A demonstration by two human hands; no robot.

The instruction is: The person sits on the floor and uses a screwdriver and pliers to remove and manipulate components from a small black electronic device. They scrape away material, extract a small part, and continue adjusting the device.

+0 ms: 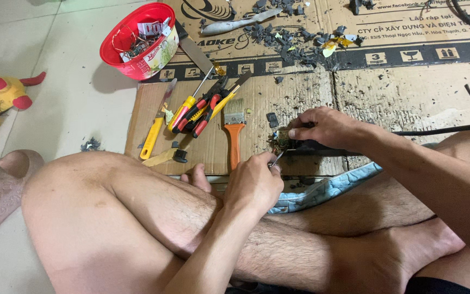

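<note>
The person is sitting cross-legged on the floor, working on a small dark part [285, 140] lying on the cardboard [387, 95] just past the knees. The right hand [327, 128] is pressing down on the part, fingers closed over its far end. The left hand [254, 182] is pinching a thin metal tool [276, 159], its tip meeting the part's near edge. To do this well, the right hand should be pinning the part flat while the left is prying in short, shallow strokes, tip angled away from the holding fingers. An orange-handled brush [234, 133] is lying just left of the part, beside a cluster of screwdrivers [197, 111]. A red tub [137, 41] is standing farther back, and dark scraps [289, 35] are littering the cardboard.
</note>
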